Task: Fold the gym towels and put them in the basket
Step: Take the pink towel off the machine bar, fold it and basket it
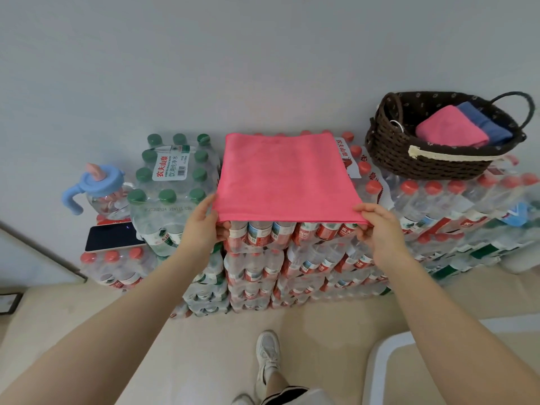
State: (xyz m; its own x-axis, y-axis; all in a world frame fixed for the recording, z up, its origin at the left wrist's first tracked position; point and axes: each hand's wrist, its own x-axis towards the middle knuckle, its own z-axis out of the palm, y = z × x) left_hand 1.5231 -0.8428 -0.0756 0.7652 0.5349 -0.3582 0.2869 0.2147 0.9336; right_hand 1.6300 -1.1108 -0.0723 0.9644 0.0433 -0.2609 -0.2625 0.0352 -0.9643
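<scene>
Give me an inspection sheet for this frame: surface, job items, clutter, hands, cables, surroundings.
Surface: stacked water-bottle packs.
Job's things: pink towel spread flat on the packs; wicker basket at right holds a folded pink towel and a folded blue towel.
Clutter: phone, blue sippy cup.
Hands: left hand and right hand pinch the spread towel's near corners.
Cables: nothing seen.
Surroundings: plain wall, beige floor.

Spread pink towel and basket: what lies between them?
Head view: only red-capped bottles and their pack label lie between the spread towel and the basket.
</scene>
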